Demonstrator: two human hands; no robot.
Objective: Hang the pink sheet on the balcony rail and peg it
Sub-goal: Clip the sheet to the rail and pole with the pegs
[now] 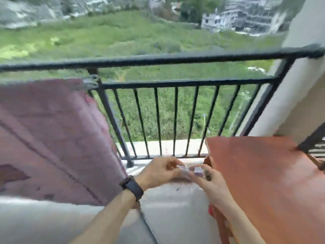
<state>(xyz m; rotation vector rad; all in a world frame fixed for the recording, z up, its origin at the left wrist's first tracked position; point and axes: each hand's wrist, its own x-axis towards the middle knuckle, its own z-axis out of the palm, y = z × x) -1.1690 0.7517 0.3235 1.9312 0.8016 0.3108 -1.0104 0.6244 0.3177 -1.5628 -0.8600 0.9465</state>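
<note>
Below the black metal balcony rail (158,59), left hand (158,171) and right hand (209,180) pinch small pale pegs (191,170), fingers closed on them; the pink sheet (52,138) hangs leftward.

Whole frame motion-blurred. Pink sheet (52,134) cut off by the left edge; its far side behind the rail (158,59) hidden. Small pale items (190,170) between left hand (158,173) and right hand (211,182), possibly pegs, too smeared to identify. Red table (263,182) cropped at right and bottom.

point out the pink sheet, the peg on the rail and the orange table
pink sheet (52,131), head view, middle of the hanging cloth
peg (91,82), head view, its body at the sheet's corner
orange table (260,173), head view, bare top
</note>
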